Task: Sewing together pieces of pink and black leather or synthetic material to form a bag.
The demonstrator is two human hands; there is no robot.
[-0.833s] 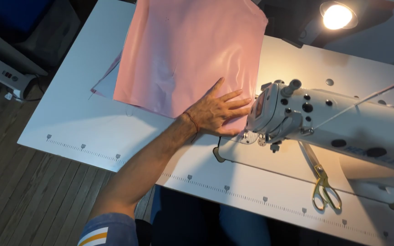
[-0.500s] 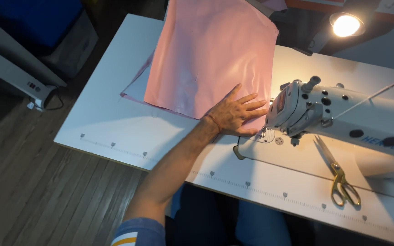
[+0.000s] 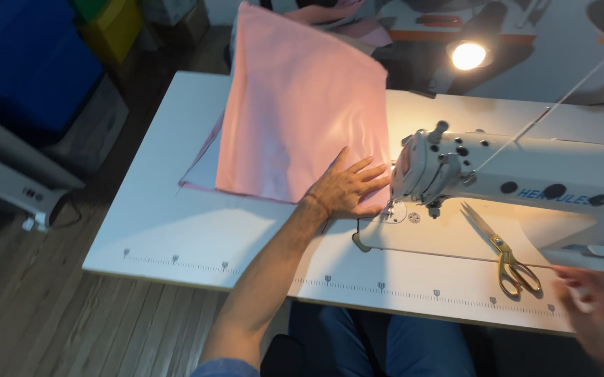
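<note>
My left hand lies flat with fingers spread on the near right corner of a pink fabric, just left of the needle end of a white sewing machine. The fabric stretches away over the far edge of the white table. My right hand is blurred at the lower right, fingers apart, holding nothing, close to gold-handled scissors that lie on the machine bed.
A lit lamp shines behind the machine. A thread runs up from the machine to the upper right. Blue and yellow bins and a grey-white unit stand on the wooden floor at left.
The view has shifted so the table sits further right and lower. My right hand has come into sight at the lower right near the scissors. The left hand stays on the fabric.
</note>
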